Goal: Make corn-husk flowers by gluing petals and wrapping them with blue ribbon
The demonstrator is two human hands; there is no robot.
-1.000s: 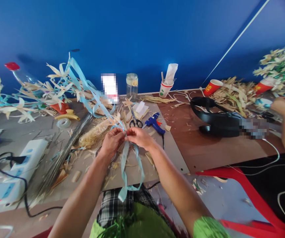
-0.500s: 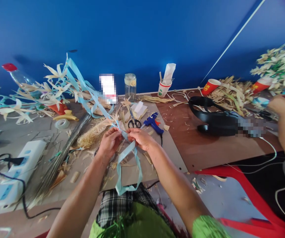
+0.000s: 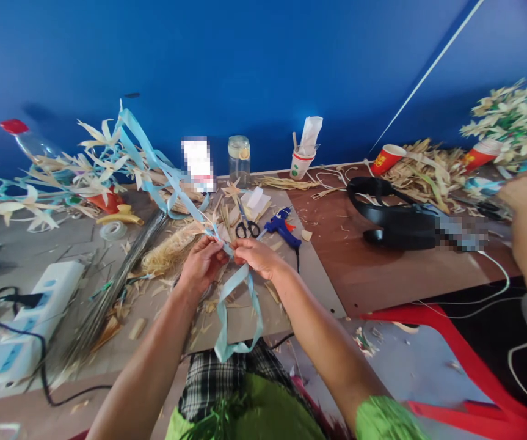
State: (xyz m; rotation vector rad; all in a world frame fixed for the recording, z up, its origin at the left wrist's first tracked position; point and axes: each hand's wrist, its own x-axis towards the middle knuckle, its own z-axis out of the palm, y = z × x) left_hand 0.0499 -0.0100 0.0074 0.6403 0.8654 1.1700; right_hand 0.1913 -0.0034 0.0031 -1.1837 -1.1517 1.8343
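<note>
Left hand and right hand work side by side above the worktop, near its front edge. Each is closed in a fingertip pinch on the light blue ribbon; the gap between them is small. Whether either also grips the stem under the ribbon: cannot tell. Ribbon position: a loop hangs below the hands toward the lap; another length runs up and left from the pinch toward the pale straw flowers.

Surroundings. Just beyond the right hand: scissors, handles toward the person, and a blue glue gun, its black cord running toward the front. Left of the left hand: a tan fibre bundle, then a sheaf of thin wires lying aslant. These, with loose straw scraps, crowd the space around the hands. Farther left: a tape roll and a white power strip with a black cable.

Back row, by the blue wall: clear jar, white cup holding paper, tilted red cup. Right: black headset; well apart, a co-worker's hand, its hold unclear.
</note>
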